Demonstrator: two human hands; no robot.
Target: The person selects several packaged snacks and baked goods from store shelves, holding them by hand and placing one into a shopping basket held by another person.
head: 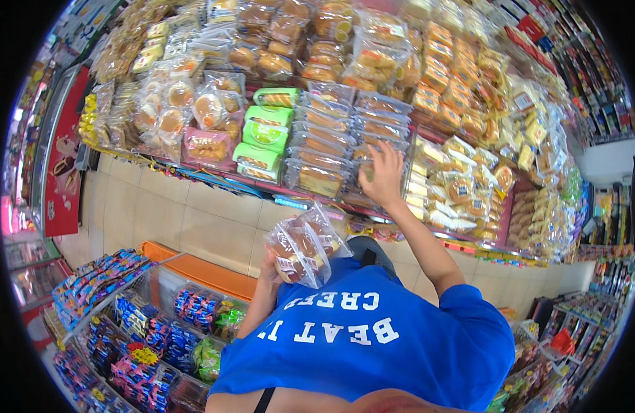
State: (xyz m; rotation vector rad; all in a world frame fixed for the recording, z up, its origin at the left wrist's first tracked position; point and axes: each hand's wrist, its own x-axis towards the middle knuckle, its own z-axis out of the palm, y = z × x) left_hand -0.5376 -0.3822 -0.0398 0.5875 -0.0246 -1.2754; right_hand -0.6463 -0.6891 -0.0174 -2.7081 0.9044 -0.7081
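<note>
My left hand [270,266] holds several clear-wrapped round buns [303,248] in front of the blue shirt, over the floor beside the display. The fingers are mostly hidden behind the packs. Reaching over the display's front edge, my right hand [383,173] rests on or just above a column of clear-wrapped brown cakes [382,126], thumb and fingers spread. Whether it grips a pack I cannot tell. Left of that column lies a similar row of wrapped cakes [322,139]. Green packs of pastries [266,135] are farther left. White-and-cream wrapped buns [458,186] lie to the right.
The long display's front edge [229,187] carries colourful strips and crosses ahead of me. Orange packs [436,59] stand at its back. Behind my left arm is a bin of blue-wrapped snacks [178,346] with an orange ledge [204,271]. A red-fronted case [67,155] stands at the left.
</note>
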